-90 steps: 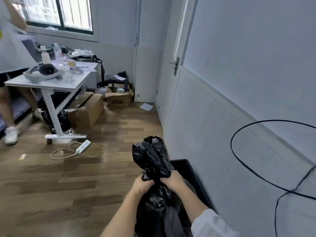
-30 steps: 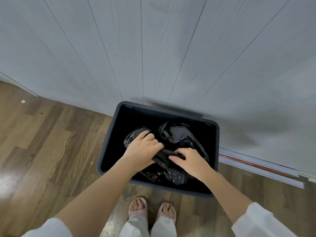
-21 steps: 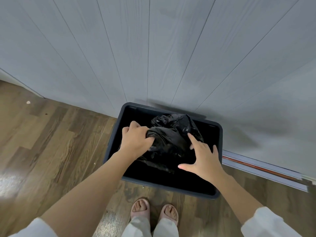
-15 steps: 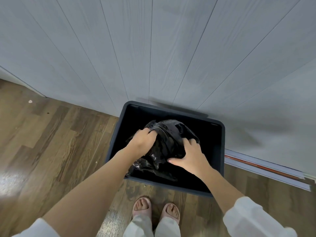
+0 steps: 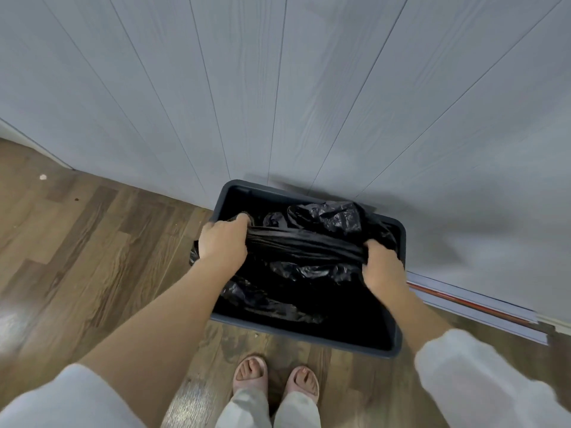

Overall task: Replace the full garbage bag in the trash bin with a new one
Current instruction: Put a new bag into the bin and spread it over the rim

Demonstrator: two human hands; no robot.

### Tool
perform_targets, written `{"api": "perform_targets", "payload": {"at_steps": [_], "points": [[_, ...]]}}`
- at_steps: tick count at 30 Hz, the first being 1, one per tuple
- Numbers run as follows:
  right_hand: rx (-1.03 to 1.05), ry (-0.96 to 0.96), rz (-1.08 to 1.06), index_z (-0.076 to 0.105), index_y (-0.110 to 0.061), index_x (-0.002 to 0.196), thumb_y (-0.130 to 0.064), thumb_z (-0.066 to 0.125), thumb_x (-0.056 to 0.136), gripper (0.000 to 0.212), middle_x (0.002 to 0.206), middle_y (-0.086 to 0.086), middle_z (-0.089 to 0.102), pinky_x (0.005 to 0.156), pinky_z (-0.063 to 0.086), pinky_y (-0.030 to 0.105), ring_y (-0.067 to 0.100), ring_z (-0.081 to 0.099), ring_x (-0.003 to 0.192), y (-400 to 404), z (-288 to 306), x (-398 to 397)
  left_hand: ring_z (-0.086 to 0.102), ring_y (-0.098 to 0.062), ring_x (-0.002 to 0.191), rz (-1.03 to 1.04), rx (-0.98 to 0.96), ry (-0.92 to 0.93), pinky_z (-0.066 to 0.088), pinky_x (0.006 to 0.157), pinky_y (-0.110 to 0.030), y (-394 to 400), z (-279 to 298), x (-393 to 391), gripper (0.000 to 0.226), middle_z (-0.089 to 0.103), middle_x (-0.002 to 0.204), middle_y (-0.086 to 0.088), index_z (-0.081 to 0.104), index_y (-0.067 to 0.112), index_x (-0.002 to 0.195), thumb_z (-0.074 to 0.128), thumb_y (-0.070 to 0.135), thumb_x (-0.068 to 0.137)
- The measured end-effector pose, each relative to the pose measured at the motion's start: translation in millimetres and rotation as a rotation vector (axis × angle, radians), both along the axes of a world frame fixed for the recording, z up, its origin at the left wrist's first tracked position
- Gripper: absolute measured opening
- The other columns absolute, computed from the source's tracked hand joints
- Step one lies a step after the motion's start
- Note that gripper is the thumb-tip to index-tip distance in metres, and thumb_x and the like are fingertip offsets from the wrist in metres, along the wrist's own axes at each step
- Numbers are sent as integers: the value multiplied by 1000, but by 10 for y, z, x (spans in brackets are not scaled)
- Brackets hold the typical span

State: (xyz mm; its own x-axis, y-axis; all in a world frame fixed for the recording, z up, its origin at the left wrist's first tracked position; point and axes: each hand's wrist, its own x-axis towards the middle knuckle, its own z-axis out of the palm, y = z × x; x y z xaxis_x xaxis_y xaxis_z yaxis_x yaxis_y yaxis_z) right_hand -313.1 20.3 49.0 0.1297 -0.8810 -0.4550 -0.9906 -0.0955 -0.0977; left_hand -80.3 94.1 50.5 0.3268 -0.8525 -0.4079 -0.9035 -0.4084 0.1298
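Note:
A dark grey rectangular trash bin point(image 5: 309, 336) stands on the wood floor against the wall, seen from above. A black garbage bag point(image 5: 324, 217) lies crumpled inside it. My left hand point(image 5: 224, 242) grips the bag's edge near the bin's left rim. My right hand point(image 5: 381, 267) grips the bag near the right rim. Between the two hands the plastic is pulled into a taut band across the bin's opening. Loose folds of the bag hang below the band and bunch at the back right corner. The bin's bottom is hidden in darkness.
A grey panelled wall point(image 5: 278, 88) rises directly behind the bin. Flat boards with a red edge point(image 5: 469, 307) lie along the wall's foot at the right. My sandalled feet point(image 5: 275, 378) stand just in front of the bin. Wood flooring point(image 5: 77, 242) extends to the left.
My hands have moved apart, from the middle of the bin toward its left and right rims. The bundled bag has been stretched out between them across the opening.

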Motion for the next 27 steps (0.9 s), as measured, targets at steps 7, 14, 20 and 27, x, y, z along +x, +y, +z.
{"api": "perform_targets", "payload": {"at_steps": [7, 14, 20, 27], "points": [[-240, 32, 247, 46, -16, 127, -20, 67, 77, 54, 119, 9, 58, 60, 41, 30, 33, 63, 93, -101, 202, -189, 62, -22, 73, -291, -44, 196, 41, 56, -29, 37, 35, 246, 44, 63, 85, 1, 45, 20, 116, 59, 42, 81], [-256, 289, 495, 42, -18, 134, -33, 72, 75, 67, 114, 7, 56, 45, 39, 29, 26, 63, 79, -45, 194, -361, 61, -27, 90, -262, -93, -248, 36, 52, -33, 5, 45, 277, 40, 58, 105, -3, 42, 15, 120, 56, 8, 84], [-192, -86, -212, 57, -5, 112, 5, 47, 83, 32, 103, 20, 64, 64, 38, 33, 37, 60, 88, -251, 100, -152, 55, -40, 108, 193, -56, 38, 43, 76, -43, -142, 32, 183, 49, 51, 128, -13, 38, 13, 131, 49, 2, 84], [735, -693, -683, 22, -30, 145, -56, 45, 87, 68, 134, -5, 42, 113, 28, 44, 23, 37, 133, -92, 230, 30, 18, -24, 144, -55, -171, 136, 5, 115, -58, -131, 81, -98, 93, 36, 150, 0, 11, 28, 147, 69, 33, 74]]}}
